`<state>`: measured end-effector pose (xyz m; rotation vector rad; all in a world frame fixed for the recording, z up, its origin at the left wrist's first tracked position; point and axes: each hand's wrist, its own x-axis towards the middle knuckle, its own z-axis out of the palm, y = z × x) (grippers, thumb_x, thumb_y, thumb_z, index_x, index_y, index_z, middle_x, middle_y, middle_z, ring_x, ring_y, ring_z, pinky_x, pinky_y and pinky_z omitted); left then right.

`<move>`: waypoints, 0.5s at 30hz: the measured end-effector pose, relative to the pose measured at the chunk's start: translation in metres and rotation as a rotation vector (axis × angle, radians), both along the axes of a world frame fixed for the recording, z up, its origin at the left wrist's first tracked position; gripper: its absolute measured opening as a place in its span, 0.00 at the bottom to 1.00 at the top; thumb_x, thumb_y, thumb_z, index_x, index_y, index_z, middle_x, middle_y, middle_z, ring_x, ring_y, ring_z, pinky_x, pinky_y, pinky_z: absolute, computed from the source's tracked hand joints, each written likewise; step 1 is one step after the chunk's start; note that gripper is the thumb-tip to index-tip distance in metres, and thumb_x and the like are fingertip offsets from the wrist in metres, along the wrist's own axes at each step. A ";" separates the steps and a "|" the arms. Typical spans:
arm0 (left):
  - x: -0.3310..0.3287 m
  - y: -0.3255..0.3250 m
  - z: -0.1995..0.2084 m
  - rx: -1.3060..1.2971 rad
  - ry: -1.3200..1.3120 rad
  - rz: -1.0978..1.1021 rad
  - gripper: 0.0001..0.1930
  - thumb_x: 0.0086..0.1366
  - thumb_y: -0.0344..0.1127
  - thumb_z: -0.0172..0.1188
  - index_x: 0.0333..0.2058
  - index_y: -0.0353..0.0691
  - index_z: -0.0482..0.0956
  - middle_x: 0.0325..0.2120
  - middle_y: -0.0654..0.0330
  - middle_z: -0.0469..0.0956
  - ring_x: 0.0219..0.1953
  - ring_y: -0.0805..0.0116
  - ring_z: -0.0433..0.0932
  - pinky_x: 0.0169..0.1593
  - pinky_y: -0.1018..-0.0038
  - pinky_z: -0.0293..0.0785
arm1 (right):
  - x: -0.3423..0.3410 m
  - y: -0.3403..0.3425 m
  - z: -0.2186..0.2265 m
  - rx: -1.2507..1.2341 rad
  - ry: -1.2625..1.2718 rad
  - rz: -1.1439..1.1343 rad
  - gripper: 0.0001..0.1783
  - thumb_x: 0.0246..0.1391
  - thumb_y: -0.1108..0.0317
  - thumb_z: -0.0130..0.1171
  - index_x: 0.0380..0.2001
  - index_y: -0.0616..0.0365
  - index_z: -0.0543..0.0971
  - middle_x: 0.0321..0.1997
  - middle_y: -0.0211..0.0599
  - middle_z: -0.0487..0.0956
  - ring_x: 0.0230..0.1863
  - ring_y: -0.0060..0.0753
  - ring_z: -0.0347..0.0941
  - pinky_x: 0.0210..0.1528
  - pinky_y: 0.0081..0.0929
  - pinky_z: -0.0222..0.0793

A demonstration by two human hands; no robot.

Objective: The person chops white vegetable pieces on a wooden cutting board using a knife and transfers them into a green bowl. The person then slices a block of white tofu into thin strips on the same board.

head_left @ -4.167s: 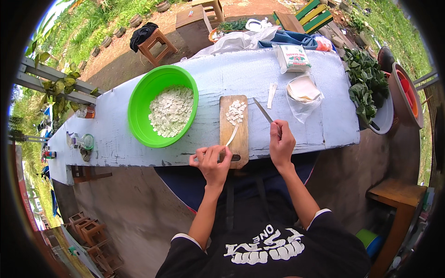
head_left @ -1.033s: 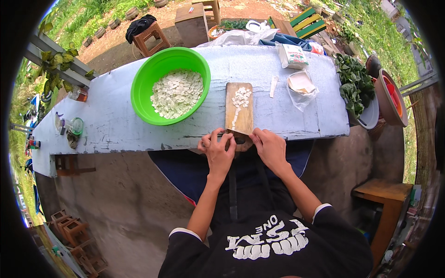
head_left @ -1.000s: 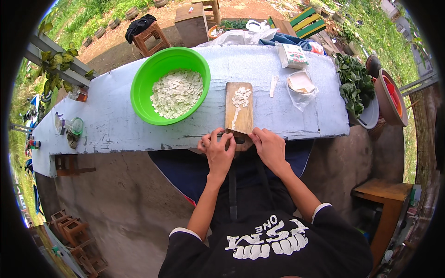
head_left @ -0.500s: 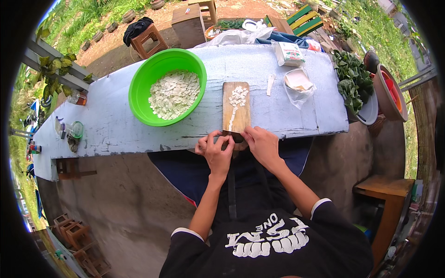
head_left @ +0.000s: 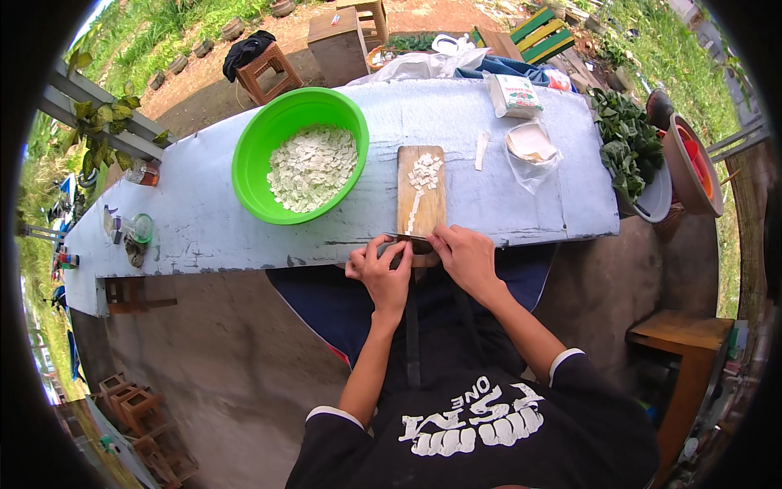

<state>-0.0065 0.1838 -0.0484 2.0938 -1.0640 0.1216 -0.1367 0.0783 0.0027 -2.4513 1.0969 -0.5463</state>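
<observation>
At the table's near edge lies a wooden cutting board (head_left: 421,208). On it are a small heap of flat white pieces (head_left: 425,172) and a line of similar pieces (head_left: 413,213) running toward me. A thin dark knife blade (head_left: 411,237) crosses the board's near end between my hands. My right hand (head_left: 467,259) is closed at the blade's right end, holding the knife; its handle is hidden. With fingers bent and pinched, my left hand (head_left: 383,273) is at the blade's left end; what it grips is hidden. Left of the board, a green basin (head_left: 244,171) holds many white pieces (head_left: 313,167).
Right of the board on the table (head_left: 204,236) are a white strip (head_left: 482,151), an open plastic bag of pale sheets (head_left: 531,145) and a white packet (head_left: 515,96). Leafy greens (head_left: 623,147) and a brown basin (head_left: 688,167) stand off the right end. A jar (head_left: 140,228) sits far left.
The whole view has shifted slightly, moving everything a little rightward. Both hands keep nearly the same place at the board's near end, and the blade shows more plainly between them.
</observation>
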 end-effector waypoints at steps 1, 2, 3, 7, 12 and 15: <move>-0.001 0.000 0.001 0.020 0.005 0.010 0.04 0.58 0.41 0.75 0.33 0.56 0.90 0.47 0.76 0.81 0.52 0.66 0.68 0.59 0.56 0.52 | 0.001 -0.003 0.000 -0.002 -0.002 0.006 0.12 0.65 0.56 0.62 0.32 0.52 0.80 0.25 0.40 0.79 0.28 0.52 0.79 0.30 0.49 0.71; -0.002 -0.001 0.002 0.038 0.017 0.012 0.05 0.59 0.41 0.75 0.34 0.55 0.91 0.48 0.75 0.80 0.53 0.65 0.68 0.60 0.56 0.51 | 0.002 -0.006 0.000 0.014 -0.004 -0.007 0.12 0.65 0.56 0.62 0.32 0.52 0.80 0.25 0.40 0.79 0.29 0.52 0.79 0.30 0.50 0.71; -0.003 -0.003 0.003 0.056 0.030 0.014 0.05 0.59 0.42 0.75 0.34 0.55 0.91 0.48 0.75 0.80 0.54 0.64 0.67 0.62 0.56 0.51 | 0.001 -0.011 0.000 0.029 -0.005 -0.020 0.12 0.65 0.56 0.62 0.32 0.52 0.80 0.25 0.40 0.79 0.29 0.52 0.79 0.30 0.50 0.72; 0.000 -0.012 0.004 0.068 -0.037 0.010 0.05 0.61 0.42 0.74 0.36 0.58 0.91 0.52 0.73 0.79 0.56 0.62 0.67 0.62 0.53 0.52 | 0.004 -0.037 -0.006 0.010 -0.027 -0.055 0.12 0.66 0.56 0.62 0.33 0.52 0.81 0.25 0.41 0.79 0.29 0.53 0.80 0.30 0.49 0.72; 0.009 -0.035 0.007 0.087 -0.036 -0.051 0.05 0.62 0.43 0.73 0.37 0.56 0.91 0.53 0.69 0.78 0.58 0.61 0.66 0.64 0.52 0.51 | 0.010 -0.068 -0.012 0.009 -0.122 -0.138 0.12 0.67 0.56 0.61 0.34 0.52 0.81 0.27 0.40 0.80 0.30 0.51 0.79 0.32 0.47 0.72; 0.017 -0.057 0.014 0.107 -0.046 -0.097 0.06 0.62 0.43 0.73 0.37 0.55 0.91 0.54 0.68 0.77 0.59 0.60 0.66 0.65 0.52 0.51 | 0.005 -0.080 -0.025 -0.066 -0.246 -0.224 0.11 0.67 0.57 0.62 0.35 0.51 0.82 0.26 0.37 0.78 0.30 0.48 0.77 0.33 0.45 0.70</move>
